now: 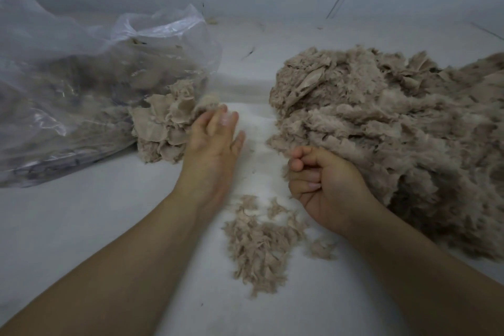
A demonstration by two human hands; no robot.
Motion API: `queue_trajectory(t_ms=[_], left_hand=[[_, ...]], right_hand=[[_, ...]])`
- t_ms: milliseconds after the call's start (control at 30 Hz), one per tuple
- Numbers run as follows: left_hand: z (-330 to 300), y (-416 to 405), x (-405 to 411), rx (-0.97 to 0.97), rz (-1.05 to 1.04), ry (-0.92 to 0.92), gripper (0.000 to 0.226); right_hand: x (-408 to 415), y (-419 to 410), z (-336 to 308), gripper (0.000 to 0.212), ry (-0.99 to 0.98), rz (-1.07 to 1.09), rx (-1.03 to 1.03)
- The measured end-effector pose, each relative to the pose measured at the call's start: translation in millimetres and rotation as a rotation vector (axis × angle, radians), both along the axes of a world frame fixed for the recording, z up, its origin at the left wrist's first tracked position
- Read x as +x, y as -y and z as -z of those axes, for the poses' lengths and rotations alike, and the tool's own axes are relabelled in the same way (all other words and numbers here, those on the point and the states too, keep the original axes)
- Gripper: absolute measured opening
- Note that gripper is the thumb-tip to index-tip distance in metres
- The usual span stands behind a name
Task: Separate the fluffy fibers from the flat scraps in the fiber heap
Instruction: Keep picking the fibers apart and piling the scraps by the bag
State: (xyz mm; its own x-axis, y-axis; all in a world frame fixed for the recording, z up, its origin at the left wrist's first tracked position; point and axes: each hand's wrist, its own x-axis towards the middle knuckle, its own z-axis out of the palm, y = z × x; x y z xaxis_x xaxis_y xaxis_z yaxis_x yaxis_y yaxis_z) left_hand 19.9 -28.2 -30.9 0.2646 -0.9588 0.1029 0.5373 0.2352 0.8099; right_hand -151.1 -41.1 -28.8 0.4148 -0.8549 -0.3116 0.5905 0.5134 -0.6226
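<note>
Fiber heap [395, 139] fills the right side of the head view, a tall taupe mound on the pale surface [81, 226], woolly and matted over most of it, with thin, flat, creased scraps [309, 82] poking out near its top left. A smaller pile [259, 243] of shredded, flaky bits lies near, between the two forearms. At the left, a crumpled clear plastic bag [81, 76] holds more of the same stuff, and ruffled flat pieces [163, 123] spill from its mouth onto the surface.

The left hand [215, 142] lies spread, fingers straight, fingertips touching the spilled pieces; they look blurred. The right hand [324, 185] is curled at the heap's near left edge, knuckles against the fluff; I cannot tell whether it grips anything. Dark specks dot the far surface.
</note>
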Motion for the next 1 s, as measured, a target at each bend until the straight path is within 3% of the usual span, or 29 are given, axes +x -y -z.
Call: queue_trajectory(t_ms=[67, 167, 200, 267, 433, 733, 800, 900, 1000], left_hand=[[4, -4, -7, -0.020, 0.073, 0.334, 0.041], [15, -6, -17, -0.128, 0.030, 1.187, 0.016], [19, -3, -17, -0.139, 0.043, 1.362, 0.018], [18, 0, -17, -0.087, 0.112, 1.504, 0.030], [11, 0, -19, -0.069, 0.214, 1.613, 0.036], [10, -1, -18, -0.181, 0.127, 1.504, 0.047], [12, -2, -20, -0.205, 0.140, 1.509, 0.038], [11, -5, -21, -0.238, 0.129, 1.422, 0.005], [9, -6, -17, -0.120, -0.036, 1.191, 0.015]], right_hand=[[-2, -1, -3, 0.015, 0.056, 0.011, 0.022], [-4, -2, -6, 0.010, 0.128, 0.021, 0.039], [-5, -3, -6, 0.010, 0.139, 0.022, 0.045], [-5, -3, -6, 0.011, 0.151, 0.018, 0.050], [-6, -3, -5, 0.017, 0.201, 0.012, 0.055], [-11, 3, 1, 0.030, 0.320, 0.087, 0.054], [-10, 3, 1, 0.030, 0.318, 0.084, 0.053], [-10, 4, 2, 0.029, 0.303, 0.073, 0.068], [-9, 5, 1, 0.033, 0.272, 0.088, 0.093]])
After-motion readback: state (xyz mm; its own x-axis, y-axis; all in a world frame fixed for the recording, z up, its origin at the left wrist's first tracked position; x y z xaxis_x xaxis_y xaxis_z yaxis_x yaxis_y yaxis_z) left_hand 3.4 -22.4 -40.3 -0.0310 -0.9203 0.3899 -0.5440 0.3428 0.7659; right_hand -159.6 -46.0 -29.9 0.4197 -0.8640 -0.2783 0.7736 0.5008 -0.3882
